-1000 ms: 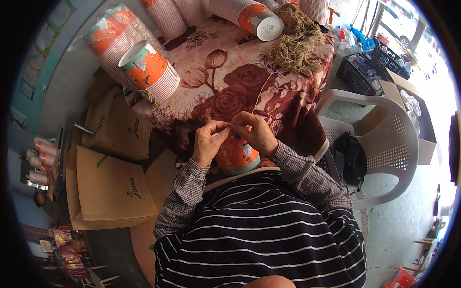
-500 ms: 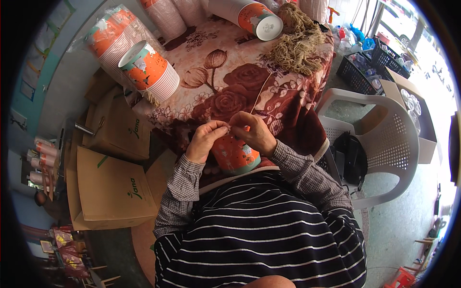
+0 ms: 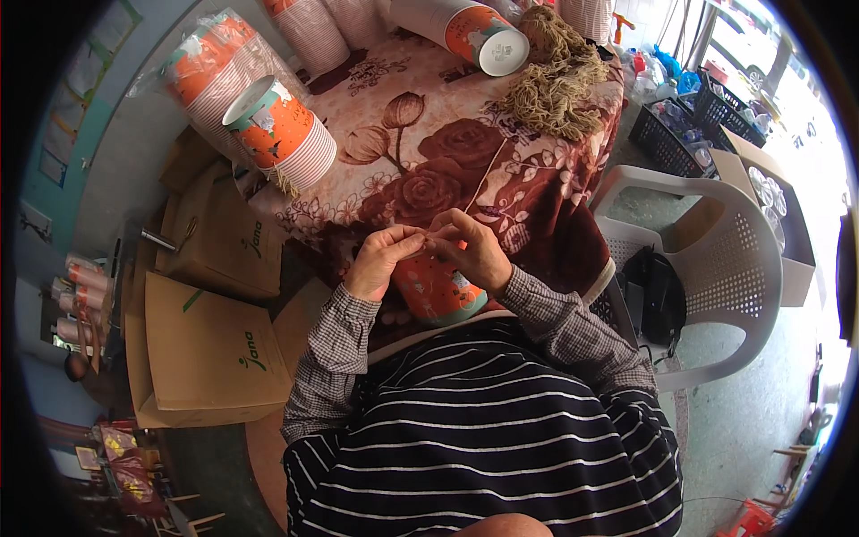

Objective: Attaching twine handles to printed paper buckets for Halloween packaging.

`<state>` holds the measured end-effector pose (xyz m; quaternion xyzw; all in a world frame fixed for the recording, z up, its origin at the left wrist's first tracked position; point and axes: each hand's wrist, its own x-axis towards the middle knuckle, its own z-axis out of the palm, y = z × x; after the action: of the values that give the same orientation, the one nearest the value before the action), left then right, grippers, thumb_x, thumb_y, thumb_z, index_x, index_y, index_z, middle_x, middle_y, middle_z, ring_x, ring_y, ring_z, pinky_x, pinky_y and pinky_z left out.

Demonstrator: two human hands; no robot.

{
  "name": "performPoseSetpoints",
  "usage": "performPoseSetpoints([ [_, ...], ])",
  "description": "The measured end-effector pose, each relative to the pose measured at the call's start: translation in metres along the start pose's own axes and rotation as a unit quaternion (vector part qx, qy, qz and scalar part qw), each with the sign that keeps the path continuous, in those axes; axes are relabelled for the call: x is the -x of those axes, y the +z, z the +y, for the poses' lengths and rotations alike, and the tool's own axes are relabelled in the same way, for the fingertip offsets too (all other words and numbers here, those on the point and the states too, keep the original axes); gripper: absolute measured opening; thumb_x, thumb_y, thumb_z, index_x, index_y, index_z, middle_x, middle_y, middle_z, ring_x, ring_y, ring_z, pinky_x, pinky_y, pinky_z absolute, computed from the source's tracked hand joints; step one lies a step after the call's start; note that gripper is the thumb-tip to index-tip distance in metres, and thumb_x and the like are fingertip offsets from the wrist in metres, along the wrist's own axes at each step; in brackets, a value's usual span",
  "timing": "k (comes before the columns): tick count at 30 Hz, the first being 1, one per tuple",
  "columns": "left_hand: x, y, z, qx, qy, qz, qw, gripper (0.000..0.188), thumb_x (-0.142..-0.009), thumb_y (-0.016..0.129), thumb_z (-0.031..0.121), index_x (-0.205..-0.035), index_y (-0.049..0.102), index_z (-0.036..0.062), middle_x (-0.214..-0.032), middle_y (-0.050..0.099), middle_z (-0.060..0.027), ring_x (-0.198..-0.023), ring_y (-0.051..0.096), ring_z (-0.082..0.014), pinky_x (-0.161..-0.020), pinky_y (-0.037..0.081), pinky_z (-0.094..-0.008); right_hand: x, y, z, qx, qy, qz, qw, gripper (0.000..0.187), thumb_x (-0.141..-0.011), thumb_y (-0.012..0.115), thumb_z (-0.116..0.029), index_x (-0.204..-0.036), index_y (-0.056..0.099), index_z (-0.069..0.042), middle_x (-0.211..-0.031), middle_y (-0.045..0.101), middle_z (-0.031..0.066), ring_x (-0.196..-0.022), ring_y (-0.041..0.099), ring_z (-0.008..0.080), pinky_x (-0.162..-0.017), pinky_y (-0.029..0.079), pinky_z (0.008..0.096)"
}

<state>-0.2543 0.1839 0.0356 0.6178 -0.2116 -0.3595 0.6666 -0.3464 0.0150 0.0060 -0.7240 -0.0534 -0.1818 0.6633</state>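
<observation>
Both my hands meet over an orange paper bucket point(image 3: 438, 291) with a teal edge, which sits at the table's near edge against my striped shirt. The fingers of my left hand point(image 3: 386, 259) are pinched together at the bucket's far side. My right hand point(image 3: 474, 253) pinches too, its fingertips touching those of the left. Whatever they hold is too small to make out. A thin tan string point(image 3: 488, 174) runs across the tablecloth toward my right hand, and its near end is hidden.
Stacked orange paper buckets point(image 3: 291, 134) stand at the table's left, beside a plastic-wrapped stack point(image 3: 210, 76). Another stack point(image 3: 461, 34) lies at the back near a tan string bundle point(image 3: 559, 80). Cardboard boxes point(image 3: 215, 349) are at left; a plastic chair point(image 3: 716, 268) holds a black bag point(image 3: 653, 295).
My fingertips have shifted slightly and drawn closer together over the bucket. The bucket and the things on the table stay in place.
</observation>
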Motion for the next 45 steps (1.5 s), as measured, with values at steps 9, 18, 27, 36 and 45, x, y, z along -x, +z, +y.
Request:
performPoseSetpoints([
  [9, -0.004, -0.003, -0.008, -0.004, 0.008, 0.011, 1.0, 0.019, -0.091, 0.062, 0.014, -0.104, 0.065, -0.0001, -0.098, 0.067, -0.0039, -0.09, 0.062, -0.0088, -0.086, 0.047, -0.0228, 0.0, 0.002, -0.002, 0.133, -0.146, 0.03, 0.98, 0.012, -0.085, 0.064, -0.01, -0.095, 0.059, -0.006, -0.082, 0.066, 0.0098, -0.076, 0.064, 0.0266, -0.069, 0.05, 0.0337],
  [18, 0.004, 0.002, 0.0, -0.028, 0.027, 0.009, 0.999, 0.019, -0.09, 0.059, 0.008, -0.107, 0.06, -0.0009, -0.099, 0.065, -0.0039, -0.091, 0.06, -0.0089, -0.085, 0.047, -0.0223, -0.003, -0.003, 0.0, -0.02, -0.005, 0.003, 1.0, 0.011, -0.087, 0.062, -0.009, -0.094, 0.058, -0.002, -0.079, 0.065, 0.0072, -0.074, 0.064, 0.0152, -0.065, 0.051, 0.0276],
  [27, 0.002, 0.003, -0.008, -0.093, 0.047, 0.016, 0.994, 0.018, -0.089, 0.059, 0.003, -0.106, 0.06, 0.0, -0.097, 0.064, -0.0026, -0.088, 0.059, -0.0074, -0.081, 0.047, -0.0204, -0.008, -0.011, -0.001, -0.049, 0.021, -0.04, 0.998, 0.01, -0.09, 0.06, -0.011, -0.093, 0.059, -0.001, -0.078, 0.065, 0.0038, -0.071, 0.063, 0.0086, -0.062, 0.052, 0.0239],
  [36, 0.002, 0.011, -0.008, -0.09, 0.072, 0.04, 0.993, 0.015, -0.086, 0.063, 0.006, -0.1, 0.066, 0.0003, -0.088, 0.066, -0.0013, -0.083, 0.06, -0.0061, -0.076, 0.048, -0.0198, -0.008, -0.016, -0.003, -0.031, 0.041, -0.045, 0.998, 0.01, -0.091, 0.06, -0.011, -0.091, 0.06, -0.001, -0.081, 0.064, 0.002, -0.077, 0.06, 0.0074, -0.07, 0.05, 0.0239],
  [45, -0.001, 0.01, -0.013, -0.101, 0.076, 0.058, 0.99, 0.018, -0.087, 0.064, 0.008, -0.102, 0.069, -0.0018, -0.09, 0.069, -0.0042, -0.082, 0.063, -0.0077, -0.076, 0.049, -0.02, -0.008, -0.021, -0.001, -0.018, 0.035, -0.038, 0.999, 0.01, -0.09, 0.061, -0.011, -0.09, 0.061, -0.001, -0.081, 0.064, 0.0015, -0.078, 0.06, 0.0069, -0.072, 0.049, 0.0235],
])
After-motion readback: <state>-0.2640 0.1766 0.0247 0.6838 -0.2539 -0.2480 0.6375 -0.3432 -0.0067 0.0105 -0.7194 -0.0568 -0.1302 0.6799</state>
